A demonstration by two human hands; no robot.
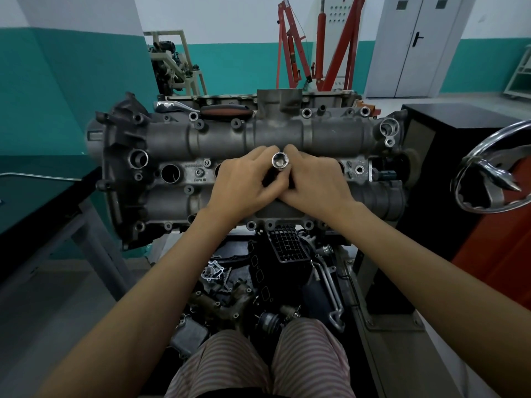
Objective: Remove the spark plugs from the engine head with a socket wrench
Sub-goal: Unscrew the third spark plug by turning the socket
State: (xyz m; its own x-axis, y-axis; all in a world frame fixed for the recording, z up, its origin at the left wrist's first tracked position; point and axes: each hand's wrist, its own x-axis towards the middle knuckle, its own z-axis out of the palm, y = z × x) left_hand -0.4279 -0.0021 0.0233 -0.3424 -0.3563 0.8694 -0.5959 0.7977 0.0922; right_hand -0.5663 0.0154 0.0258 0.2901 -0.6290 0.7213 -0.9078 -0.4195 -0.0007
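Observation:
The grey engine head (224,139) lies crosswise in front of me on a stand. My left hand (247,182) and my right hand (314,182) meet over its middle, both gripping a silver socket (280,160) whose open end points up toward me. What the socket sits on is hidden by my fingers. An open spark plug well (170,173) shows at the left; the wells under my hands are covered. A ratchet wrench (178,106) with a chrome head and a red-black handle (225,110) lies on the far edge of the head.
A chrome handwheel (488,173) of the stand juts out at the right beside a black-and-orange cabinet (448,116). A dark table (43,202) stands to the left. Loose engine parts (258,282) fill the tray below. A red engine hoist (316,44) stands behind.

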